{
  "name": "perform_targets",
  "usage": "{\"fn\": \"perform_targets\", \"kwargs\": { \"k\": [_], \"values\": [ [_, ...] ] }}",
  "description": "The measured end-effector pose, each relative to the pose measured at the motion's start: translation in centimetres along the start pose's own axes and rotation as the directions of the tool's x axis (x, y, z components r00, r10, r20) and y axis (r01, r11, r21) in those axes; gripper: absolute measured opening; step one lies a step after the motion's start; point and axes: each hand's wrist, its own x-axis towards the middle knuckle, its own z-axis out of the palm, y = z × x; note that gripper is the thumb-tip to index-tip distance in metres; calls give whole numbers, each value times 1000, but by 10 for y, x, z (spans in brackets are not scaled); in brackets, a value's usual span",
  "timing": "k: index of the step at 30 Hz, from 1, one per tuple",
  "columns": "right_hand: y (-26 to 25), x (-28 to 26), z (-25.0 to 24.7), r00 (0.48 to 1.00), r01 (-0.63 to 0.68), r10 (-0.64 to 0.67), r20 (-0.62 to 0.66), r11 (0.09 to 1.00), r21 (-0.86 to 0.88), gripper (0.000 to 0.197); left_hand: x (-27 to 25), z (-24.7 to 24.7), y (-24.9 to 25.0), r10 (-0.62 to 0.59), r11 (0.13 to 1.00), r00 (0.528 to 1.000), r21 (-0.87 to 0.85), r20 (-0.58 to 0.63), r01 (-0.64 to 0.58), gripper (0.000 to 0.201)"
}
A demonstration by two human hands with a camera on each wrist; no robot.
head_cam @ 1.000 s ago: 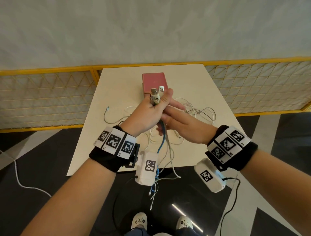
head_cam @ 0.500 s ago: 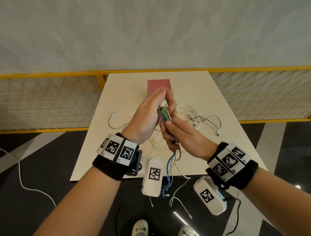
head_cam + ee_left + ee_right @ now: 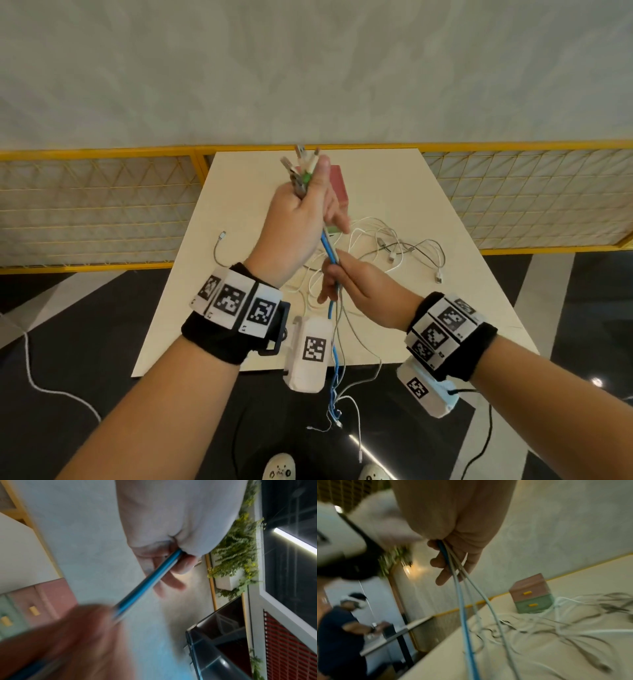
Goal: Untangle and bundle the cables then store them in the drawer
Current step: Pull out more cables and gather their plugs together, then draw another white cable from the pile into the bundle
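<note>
My left hand (image 3: 308, 198) is raised above the table and grips a bundle of cables just below their plugs (image 3: 301, 161), which stick up out of the fist. A blue cable (image 3: 329, 247) and several white ones run taut from it down to my right hand (image 3: 334, 275), which pinches the bundle lower. Below that hand the loose ends (image 3: 337, 387) hang past the table's near edge. In the left wrist view the fingers (image 3: 173, 577) curl round the blue and white strands (image 3: 147, 584). The pink and green drawer box (image 3: 531, 599) stands on the table, both drawers closed.
A tangle of white cables (image 3: 394, 246) lies on the beige table (image 3: 462, 291) right of my hands, and one grey cable (image 3: 217, 250) lies at the left. A yellow mesh fence (image 3: 102, 205) runs behind the table. Another person (image 3: 340, 622) stands off to the side.
My left hand has lifted the plug ends higher. My right hand has slid down along the bundle, pulling the strands straight between the two hands.
</note>
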Motion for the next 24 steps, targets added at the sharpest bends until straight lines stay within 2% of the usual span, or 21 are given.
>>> {"fn": "perform_targets", "kwargs": {
  "k": [4,6,8,10,12,15,18,21,24],
  "values": [
    [42,-10,9,980,-112,142,140,973,-204,23,10,-11,14,27,985,999,-169,-25,-31,59],
    [56,-10,9,942,-173,245,227,939,-298,27,12,-13,17,31,983,1000,-181,-4,-31,59],
    [62,-7,8,919,-183,283,276,924,-336,28,11,-16,16,32,988,997,-155,66,-22,56],
    [48,-1,5,936,-152,221,274,955,-253,44,10,-22,10,45,999,991,-2,126,-45,54],
    [20,9,2,969,-101,117,218,992,-82,52,7,-24,-4,15,983,982,176,191,-49,54],
    [-13,25,3,997,43,-48,63,996,75,24,-1,-18,-27,-75,957,964,291,257,-4,54],
    [-14,32,16,995,59,-69,76,990,127,23,-4,-22,-35,-98,949,979,314,178,37,55],
    [17,29,32,982,-30,38,184,999,-42,28,1,-35,-31,-37,964,997,266,64,19,56],
    [58,24,46,939,-134,191,287,969,-207,30,1,-43,-30,-91,992,995,92,30,88,50]
  ]
}}
